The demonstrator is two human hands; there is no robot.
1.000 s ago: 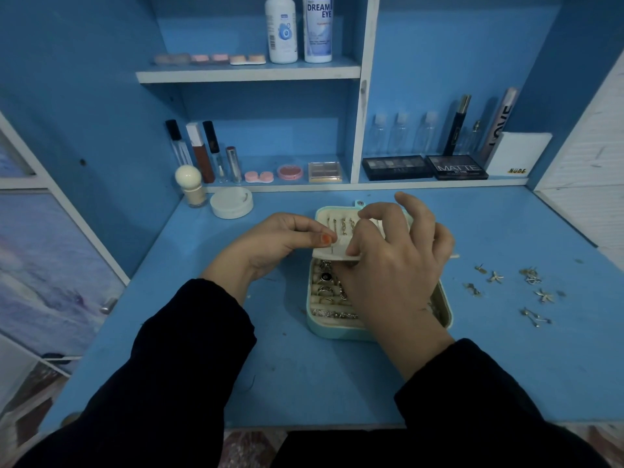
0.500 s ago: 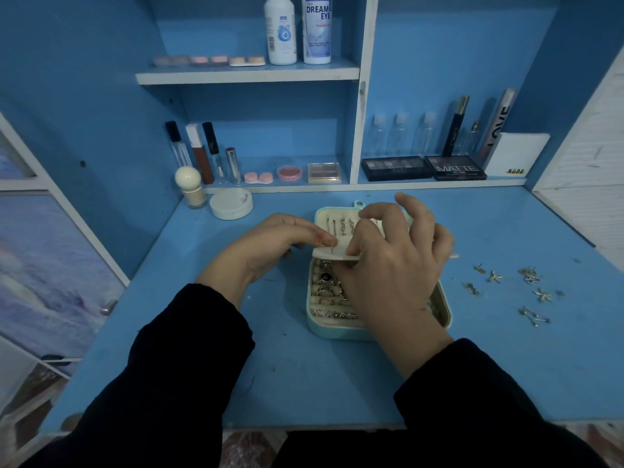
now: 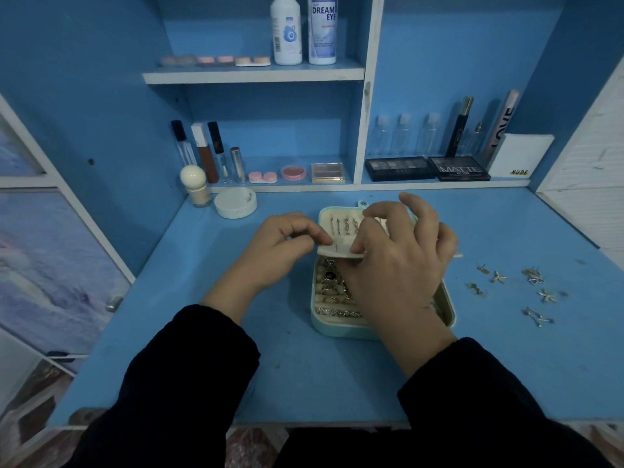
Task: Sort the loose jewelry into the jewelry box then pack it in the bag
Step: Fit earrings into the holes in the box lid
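Hardly anything has shifted in the last second: both hands stay at the open jewelry box (image 3: 337, 327), and only the left hand (image 3: 277, 251) has turned a little, so its thumb tip is now tucked against the flap.

The mint-green box lies in the middle of the blue worktop (image 3: 337, 376), its lid tipped back towards the shelves. A cream flap (image 3: 341, 249) is lifted over the box's middle. The left hand pinches its left edge with curled fingers. The right hand (image 3: 401, 265) grips its right part, thumb on the front face and the other fingers curled above and behind. A thin pin stands in the flap between the 2 thumbs.

Short chains (image 3: 346, 226) hang in a row inside the lid. Rings (image 3: 329, 290) sit in the padded rolls of the base, partly hidden by the right wrist.

Loose earrings (image 3: 499, 277) lie scattered on the worktop, well apart from the box on its right.

Behind, a white round compact (image 3: 235, 203) rests near the shelf edge, 2 dark eyeshadow palettes (image 3: 400, 168) lie on the low shelf, and 2 white bottles (image 3: 287, 28) stand on the upper one.
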